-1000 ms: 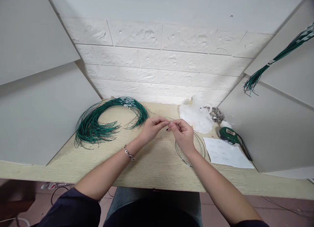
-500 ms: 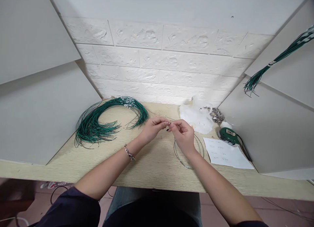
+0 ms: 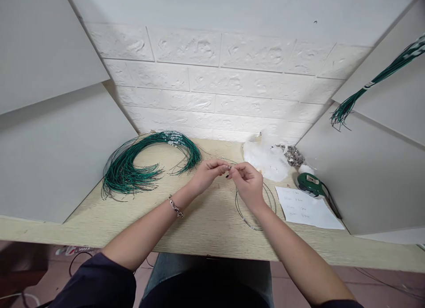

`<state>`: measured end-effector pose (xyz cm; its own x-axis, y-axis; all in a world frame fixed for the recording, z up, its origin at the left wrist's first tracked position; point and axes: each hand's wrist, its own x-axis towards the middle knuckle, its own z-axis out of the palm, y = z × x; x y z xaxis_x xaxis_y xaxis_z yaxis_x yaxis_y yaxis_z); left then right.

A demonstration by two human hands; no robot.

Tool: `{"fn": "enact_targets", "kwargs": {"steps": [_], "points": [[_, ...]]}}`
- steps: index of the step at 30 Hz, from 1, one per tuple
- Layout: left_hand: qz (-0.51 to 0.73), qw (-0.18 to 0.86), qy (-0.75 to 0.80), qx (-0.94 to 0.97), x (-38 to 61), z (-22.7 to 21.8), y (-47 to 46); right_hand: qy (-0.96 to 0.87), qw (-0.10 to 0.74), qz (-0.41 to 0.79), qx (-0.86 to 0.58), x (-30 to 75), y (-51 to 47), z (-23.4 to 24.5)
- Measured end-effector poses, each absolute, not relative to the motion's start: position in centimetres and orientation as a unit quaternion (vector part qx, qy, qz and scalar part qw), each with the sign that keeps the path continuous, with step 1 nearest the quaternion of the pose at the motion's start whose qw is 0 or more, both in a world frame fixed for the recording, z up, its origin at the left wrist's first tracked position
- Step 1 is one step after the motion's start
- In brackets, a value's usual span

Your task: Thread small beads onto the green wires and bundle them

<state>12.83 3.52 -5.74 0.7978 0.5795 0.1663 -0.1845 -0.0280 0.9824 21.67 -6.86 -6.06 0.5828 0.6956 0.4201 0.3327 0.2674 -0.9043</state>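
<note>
My left hand (image 3: 209, 176) and my right hand (image 3: 247, 184) meet fingertip to fingertip over the middle of the table. Both are closed in a pinch on a thin green cord; its pinched part is tiny and mostly covered by the fingers. The rest of the thin green cord (image 3: 245, 220) lies in a loose loop under and around my right hand, with small white bits on its lower side. To the left of my hands, a thick bundle of green cords (image 3: 121, 173) curves in a C shape, with white pieces grouped along its top.
White padding (image 3: 265, 159) lies at the back, beside a pile of small metal pieces (image 3: 294, 156). A green tape measure (image 3: 310, 184) and a handwritten paper (image 3: 308, 208) sit at the right. Another green cord bundle (image 3: 368, 85) hangs before the right panel (image 3: 378, 179).
Almost nothing differs. Both hands keep the same pinch at the same spot, and the view has shifted only very slightly.
</note>
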Motion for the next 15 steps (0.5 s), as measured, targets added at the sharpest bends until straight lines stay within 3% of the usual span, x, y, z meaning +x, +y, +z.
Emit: {"fn": "enact_targets", "kwargs": {"steps": [15], "points": [[0.286, 0.624, 0.157, 0.71, 12.76, -5.81, 3.92, -0.457, 0.632, 0.11, -0.616, 21.96, -6.77, -6.34]]}}
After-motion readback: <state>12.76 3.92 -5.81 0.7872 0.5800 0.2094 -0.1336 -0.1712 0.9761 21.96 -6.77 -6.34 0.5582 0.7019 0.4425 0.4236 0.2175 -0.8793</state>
